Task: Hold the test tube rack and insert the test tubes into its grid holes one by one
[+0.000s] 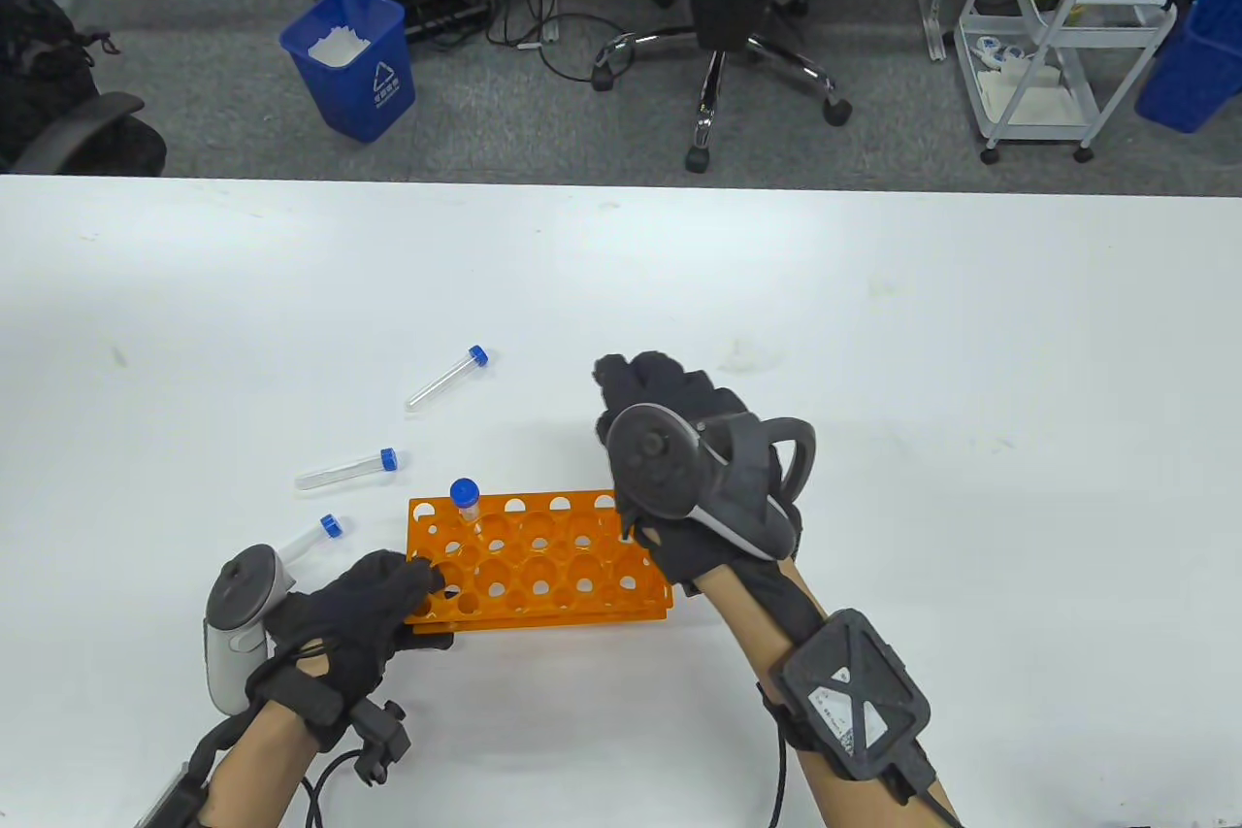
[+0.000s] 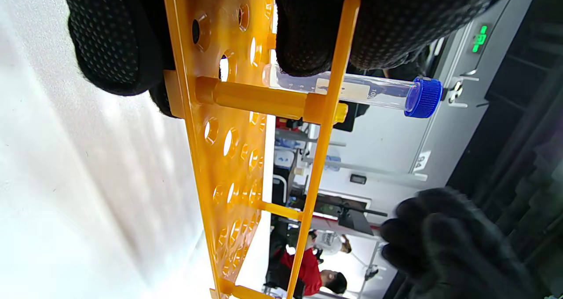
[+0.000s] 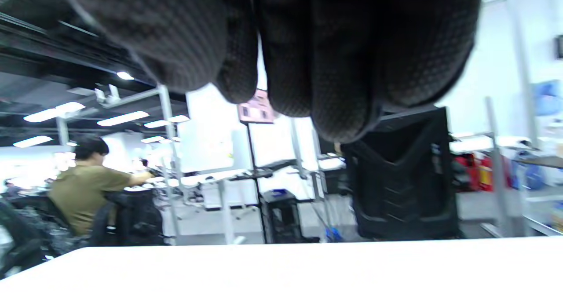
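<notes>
The orange test tube rack (image 1: 543,566) lies on the white table. My left hand (image 1: 412,580) grips its left end; in the left wrist view my fingers (image 2: 303,35) hold between the rack's (image 2: 228,158) plates. One blue-capped tube (image 1: 467,500) stands in the far-left corner hole; it also shows in the left wrist view (image 2: 378,92). Three loose tubes lie to the left: a far one (image 1: 448,377), a middle one (image 1: 347,470) and a near one (image 1: 312,537). My right hand (image 1: 631,381) hovers over the rack's right end, fingers loosely curled (image 3: 334,92), holding nothing.
The table's far edge (image 1: 621,185) runs across the view. Beyond it stand a blue bin (image 1: 351,63), an office chair (image 1: 723,13) and a white cart (image 1: 1058,22). White tabletop (image 1: 970,381) stretches to the right of the rack.
</notes>
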Tool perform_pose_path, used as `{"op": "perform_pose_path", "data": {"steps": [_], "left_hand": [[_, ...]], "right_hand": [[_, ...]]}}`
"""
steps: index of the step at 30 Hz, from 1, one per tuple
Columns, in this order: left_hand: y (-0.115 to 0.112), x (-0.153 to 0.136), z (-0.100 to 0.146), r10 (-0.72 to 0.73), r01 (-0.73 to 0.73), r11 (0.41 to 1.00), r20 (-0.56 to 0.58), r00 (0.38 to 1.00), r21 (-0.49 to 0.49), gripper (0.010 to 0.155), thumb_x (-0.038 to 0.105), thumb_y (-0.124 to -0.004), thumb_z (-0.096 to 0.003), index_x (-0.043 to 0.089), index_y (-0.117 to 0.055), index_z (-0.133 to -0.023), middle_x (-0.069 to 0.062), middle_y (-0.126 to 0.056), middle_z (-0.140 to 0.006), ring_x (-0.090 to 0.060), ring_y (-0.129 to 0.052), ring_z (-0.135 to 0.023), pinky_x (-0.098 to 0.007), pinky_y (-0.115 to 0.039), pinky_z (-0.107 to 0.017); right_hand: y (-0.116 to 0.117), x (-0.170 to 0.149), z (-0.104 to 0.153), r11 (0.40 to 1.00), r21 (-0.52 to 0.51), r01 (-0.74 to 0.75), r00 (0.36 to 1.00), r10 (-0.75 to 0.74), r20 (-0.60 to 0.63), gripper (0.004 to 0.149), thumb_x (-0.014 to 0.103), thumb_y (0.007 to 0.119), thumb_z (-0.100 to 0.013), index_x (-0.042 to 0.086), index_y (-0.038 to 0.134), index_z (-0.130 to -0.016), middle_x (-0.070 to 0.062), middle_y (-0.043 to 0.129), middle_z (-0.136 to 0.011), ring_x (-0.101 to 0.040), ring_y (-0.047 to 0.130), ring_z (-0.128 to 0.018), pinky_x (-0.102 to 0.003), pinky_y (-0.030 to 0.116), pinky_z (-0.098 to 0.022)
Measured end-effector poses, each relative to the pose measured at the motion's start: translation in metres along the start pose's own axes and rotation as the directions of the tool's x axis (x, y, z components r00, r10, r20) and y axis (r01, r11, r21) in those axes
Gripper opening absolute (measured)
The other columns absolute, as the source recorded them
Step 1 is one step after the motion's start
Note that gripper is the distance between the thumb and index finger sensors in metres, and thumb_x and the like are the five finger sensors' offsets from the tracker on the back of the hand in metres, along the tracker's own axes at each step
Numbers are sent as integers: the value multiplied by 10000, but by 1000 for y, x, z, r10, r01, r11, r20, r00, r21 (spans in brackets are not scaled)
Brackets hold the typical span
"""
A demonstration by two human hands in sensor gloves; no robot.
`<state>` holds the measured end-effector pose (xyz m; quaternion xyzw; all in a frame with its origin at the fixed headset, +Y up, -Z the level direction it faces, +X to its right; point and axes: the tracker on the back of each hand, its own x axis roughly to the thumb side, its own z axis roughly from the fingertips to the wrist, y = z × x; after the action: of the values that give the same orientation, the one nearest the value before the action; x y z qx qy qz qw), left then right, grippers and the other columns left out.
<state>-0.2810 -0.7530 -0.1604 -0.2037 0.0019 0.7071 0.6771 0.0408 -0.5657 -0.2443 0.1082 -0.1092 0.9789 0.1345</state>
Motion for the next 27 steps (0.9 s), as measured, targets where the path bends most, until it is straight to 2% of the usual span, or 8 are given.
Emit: {"op": "perform_pose_path", "data": {"steps": [7, 14, 17, 18, 20, 24, 25, 27], "left_hand": [[1, 1, 0, 8, -8, 1000, -4, 1000, -2, 389, 516, -773, -448, 253, -789, -734, -237, -601, -986, -406, -995, -729, -509, -893, -523], [1, 2, 0, 16, -16, 1000, -12, 1000, -15, 390, 515, -774, -449, 251, -789, -735, -304, -605, -964, -404, -995, -730, -509, -892, -523], [2, 3, 0, 18, -18, 1000, -13, 1000, -16, 389, 516, -773, -450, 252, -789, -736, -236, -600, -987, -405, -994, -731, -509, -891, -526], [2, 3, 0, 18, -18, 1000, -13, 1000, -16, 388, 516, -773, -450, 253, -789, -736, -306, -605, -964, -403, -996, -731, -508, -892, -525], [2, 3, 0, 18, -18, 1000, -12, 1000, -16, 388, 516, -773, -451, 253, -788, -737, -237, -600, -987, -406, -993, -732, -510, -889, -528], [4, 4, 0, 18, -18, 1000, -10, 1000, -13, 388, 515, -771, -453, 253, -787, -739, -306, -602, -966, -406, -993, -732, -508, -890, -527], [4, 4, 1, 19, -19, 1000, -10, 1000, -11, 389, 517, -771, -452, 254, -787, -739, -237, -598, -988, -406, -993, -733, -509, -890, -527], [5, 4, 2, 20, -20, 1000, -11, 1000, -8, 387, 515, -772, -452, 254, -788, -738, -307, -604, -965, -407, -993, -732, -510, -890, -526]], "right_hand": [[73, -63, -28, 974, 219, -55, 990, 82, -116, 497, 302, 864, -402, 220, 797, -887, -183, 814, -941, -444, 911, -722, -605, 813, -495], [142, -80, -54, 894, 422, -151, 974, 207, -89, 541, 306, 887, -390, 263, 767, -916, -167, 769, -985, -442, 867, -788, -617, 780, -540], [158, -82, -62, 860, 468, -206, 961, 268, -69, 540, 310, 895, -386, 287, 772, -911, -155, 761, -993, -431, 862, -795, -610, 780, -542], [161, -82, -63, 853, 478, -207, 961, 270, -66, 543, 313, 898, -383, 290, 772, -911, -152, 763, -990, -434, 863, -789, -606, 781, -541], [168, -83, -67, 844, 495, -205, 959, 275, -71, 548, 312, 903, -381, 287, 770, -912, -152, 767, -984, -429, 867, -784, -605, 783, -536], [178, -83, -70, 815, 528, -240, 949, 311, -47, 553, 306, 910, -378, 269, 765, -911, -141, 801, -949, -410, 899, -746, -594, 800, -517], [181, -83, -71, 802, 544, -246, 948, 317, -39, 554, 303, 911, -378, 263, 761, -910, -135, 818, -933, -405, 913, -731, -591, 806, -511], [185, -84, -72, 785, 566, -252, 944, 328, -34, 562, 296, 912, -379, 255, 742, -913, -126, 839, -910, -396, 935, -710, -585, 813, -505]]}}
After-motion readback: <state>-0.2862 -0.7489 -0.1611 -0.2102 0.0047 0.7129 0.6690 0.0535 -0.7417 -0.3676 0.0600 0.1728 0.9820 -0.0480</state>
